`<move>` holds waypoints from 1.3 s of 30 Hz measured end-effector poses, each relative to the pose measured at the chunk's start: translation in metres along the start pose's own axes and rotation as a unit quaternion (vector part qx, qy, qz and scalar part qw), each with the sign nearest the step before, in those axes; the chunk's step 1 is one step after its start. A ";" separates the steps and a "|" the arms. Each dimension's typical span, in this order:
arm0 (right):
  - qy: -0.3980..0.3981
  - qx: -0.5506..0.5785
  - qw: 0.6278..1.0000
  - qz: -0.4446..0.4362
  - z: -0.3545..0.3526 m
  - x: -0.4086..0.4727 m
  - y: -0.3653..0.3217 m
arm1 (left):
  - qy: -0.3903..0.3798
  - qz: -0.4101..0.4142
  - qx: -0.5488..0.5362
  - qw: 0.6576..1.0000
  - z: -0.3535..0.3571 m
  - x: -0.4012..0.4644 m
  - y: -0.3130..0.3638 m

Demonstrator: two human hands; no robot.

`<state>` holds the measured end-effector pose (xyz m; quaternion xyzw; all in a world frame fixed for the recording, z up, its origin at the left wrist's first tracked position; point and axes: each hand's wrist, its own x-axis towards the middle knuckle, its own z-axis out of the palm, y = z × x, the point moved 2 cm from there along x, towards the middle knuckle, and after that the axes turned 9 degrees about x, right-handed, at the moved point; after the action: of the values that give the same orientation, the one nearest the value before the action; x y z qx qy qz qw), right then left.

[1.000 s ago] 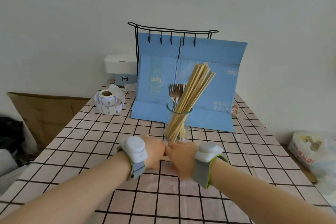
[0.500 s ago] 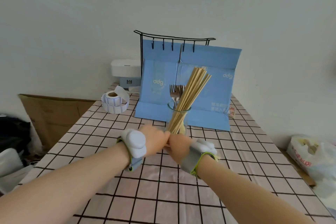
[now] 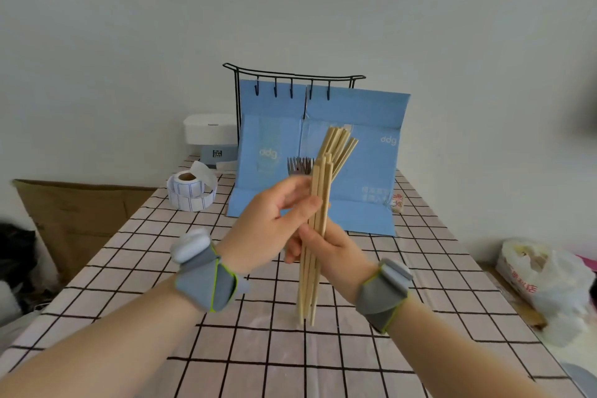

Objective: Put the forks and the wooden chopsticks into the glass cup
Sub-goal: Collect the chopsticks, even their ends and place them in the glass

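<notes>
Both hands' grip: left hand (image 3: 265, 229); right hand (image 3: 326, 249) | chopsticks (image 3: 318, 226) upright (mid-shaft)

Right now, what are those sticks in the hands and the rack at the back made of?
Sticks: probably bare wood or bamboo; pale tan, matte, square-cut tops. Rack: likely metal wire painted black; thin dark rods with small hooks.

A single head-worn view looked forward and slightly down along the checked table (image 3: 420, 268) toward the white wall (image 3: 129, 42) at 12 o'clock, close above both forearms, with floor clutter at 3 and 9 o'clock.
</notes>
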<state>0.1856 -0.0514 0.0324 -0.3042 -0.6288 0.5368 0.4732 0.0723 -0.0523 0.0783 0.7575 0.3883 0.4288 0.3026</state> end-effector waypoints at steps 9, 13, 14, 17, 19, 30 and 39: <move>-0.020 0.034 0.998 0.044 -0.005 -0.003 -0.005 | -0.014 0.000 -0.024 1.000 0.007 -0.001 0.000; -0.037 0.055 0.997 0.050 -0.010 -0.004 -0.008 | -0.014 0.004 -0.058 0.998 0.008 -0.003 0.005; -0.047 0.071 0.995 0.052 -0.011 -0.005 -0.007 | -0.010 0.004 -0.059 0.998 0.008 -0.003 0.005; -0.083 0.111 0.989 0.047 -0.012 -0.010 -0.009 | -0.004 0.003 -0.069 0.998 0.006 -0.006 0.008; -0.071 0.095 0.993 0.027 -0.010 -0.013 -0.011 | 0.006 0.001 -0.073 0.997 0.005 -0.008 0.010; -0.039 0.057 0.997 -0.013 -0.010 -0.015 -0.005 | 0.044 -0.011 -0.059 0.997 0.004 -0.011 0.012; -0.017 0.012 1.000 -0.017 -0.009 -0.017 -0.011 | 0.056 0.011 -0.004 0.998 0.007 -0.008 0.007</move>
<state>0.2018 -0.0656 0.0378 -0.2786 -0.6356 0.5411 0.4750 0.0781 -0.0631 0.0775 0.7352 0.3950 0.4753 0.2786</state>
